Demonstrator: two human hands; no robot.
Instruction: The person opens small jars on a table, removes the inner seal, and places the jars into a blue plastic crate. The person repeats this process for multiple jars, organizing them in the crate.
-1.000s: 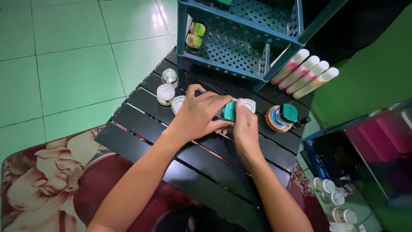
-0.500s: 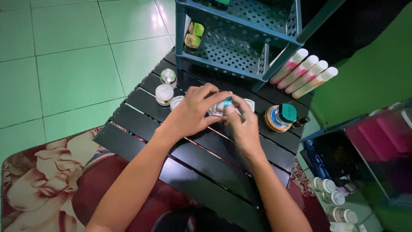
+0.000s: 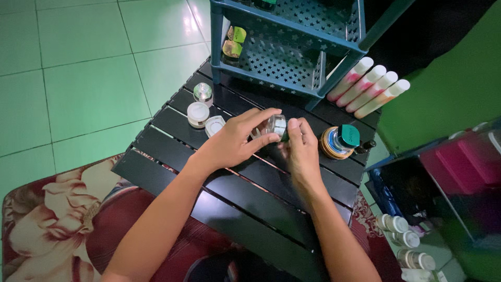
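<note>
Over the black slatted table (image 3: 172, 172), seen from the head camera, both hands close on one small jar (image 3: 275, 125) with clear glass sides and a silvery top. The left hand (image 3: 237, 141) pinches it from the side, and the right hand (image 3: 301, 149) grips its other end. Fingers cover much of the jar, so its lower half and any lid seam stay hard to make out.

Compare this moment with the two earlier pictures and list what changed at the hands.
A second ago the teal lid showed between the hands; now it is hidden and the left hand grips a small clear jar, the right hand touching its side. The jars at left, four tubes and blue rack stayed put.
</note>
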